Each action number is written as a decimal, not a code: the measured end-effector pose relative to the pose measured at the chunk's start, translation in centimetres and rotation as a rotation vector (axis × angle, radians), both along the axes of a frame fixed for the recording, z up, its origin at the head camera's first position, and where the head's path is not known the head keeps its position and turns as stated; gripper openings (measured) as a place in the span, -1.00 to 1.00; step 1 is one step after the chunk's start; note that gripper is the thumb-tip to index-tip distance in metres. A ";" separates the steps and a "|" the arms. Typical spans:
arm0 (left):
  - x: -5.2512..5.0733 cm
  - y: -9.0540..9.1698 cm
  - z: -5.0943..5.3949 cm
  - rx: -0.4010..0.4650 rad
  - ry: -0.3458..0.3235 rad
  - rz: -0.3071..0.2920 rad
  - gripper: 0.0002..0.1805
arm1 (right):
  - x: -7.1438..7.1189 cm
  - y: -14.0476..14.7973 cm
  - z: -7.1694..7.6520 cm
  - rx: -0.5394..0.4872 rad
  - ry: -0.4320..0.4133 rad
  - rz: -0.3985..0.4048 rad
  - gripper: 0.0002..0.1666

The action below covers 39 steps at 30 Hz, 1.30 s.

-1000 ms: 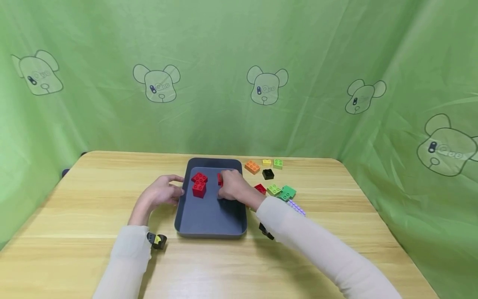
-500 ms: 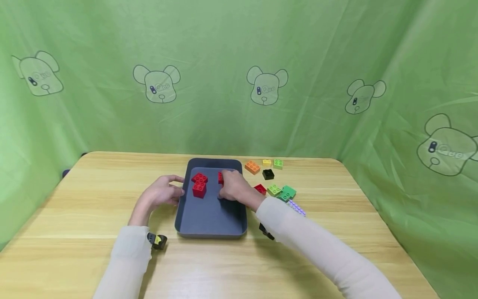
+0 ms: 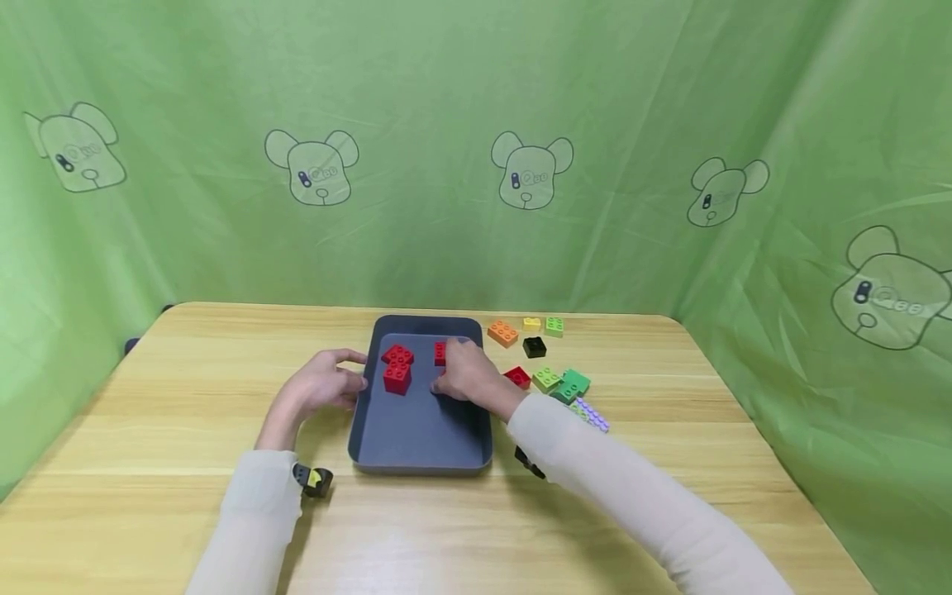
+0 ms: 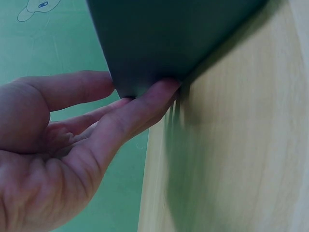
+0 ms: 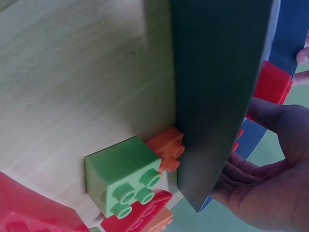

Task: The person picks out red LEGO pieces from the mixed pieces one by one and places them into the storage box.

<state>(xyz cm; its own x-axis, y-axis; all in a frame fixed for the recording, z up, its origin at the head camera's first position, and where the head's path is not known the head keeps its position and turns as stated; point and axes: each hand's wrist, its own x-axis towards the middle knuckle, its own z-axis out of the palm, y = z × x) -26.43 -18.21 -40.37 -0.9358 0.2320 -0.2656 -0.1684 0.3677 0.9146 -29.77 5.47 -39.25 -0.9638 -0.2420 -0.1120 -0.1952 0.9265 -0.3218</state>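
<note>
A dark grey-blue tray (image 3: 424, 438) stands on the wooden table. My left hand (image 3: 323, 384) touches its left side; in the left wrist view the thumb and fingers rest against the tray's outer wall (image 4: 164, 34). Over the tray's right side reaches my right hand (image 3: 468, 372), which pinches a red toy brick (image 3: 440, 354) between thumb and fingers, most of it hidden by the hand. In the right wrist view, the tray wall covers the fingertips and much of that brick. A cluster of red bricks (image 3: 397, 376) sits in the tray's left half.
Right of the tray lie loose bricks: orange (image 3: 502, 333), yellow (image 3: 531, 323), black (image 3: 534, 346), red (image 3: 518, 378), lime (image 3: 546, 378), dark green (image 3: 574, 383) and purple (image 3: 591, 413). A green curtain (image 3: 424, 165) hangs behind the table.
My right hand and the red brick have shifted very slightly inside the tray. My left hand and the tray have hardly moved.
</note>
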 end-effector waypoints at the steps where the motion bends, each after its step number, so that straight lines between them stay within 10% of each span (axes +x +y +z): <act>1: 0.0 0.0 0.0 0.000 0.000 0.001 -0.38 | 0.0 0.0 0.0 0.001 -0.004 -0.006 -0.10; 17: -0.1 0.0 -0.2 -0.010 0.000 0.006 -0.39 | -0.1 -0.3 -0.3 0.001 -0.021 -0.036 0.06; 39: 0.1 -0.1 -0.1 -0.009 -0.001 -0.016 -0.36 | -1.1 3.9 4.0 0.013 0.043 -0.093 -0.27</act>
<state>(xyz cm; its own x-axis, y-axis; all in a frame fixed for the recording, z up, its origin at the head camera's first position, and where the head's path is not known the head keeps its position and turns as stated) -26.38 -18.27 -40.46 -0.9317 0.2447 -0.2683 -0.1631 0.3782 0.9112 -30.91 9.36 -35.24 -0.9860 -0.1501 -0.0722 -0.1217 0.9453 -0.3027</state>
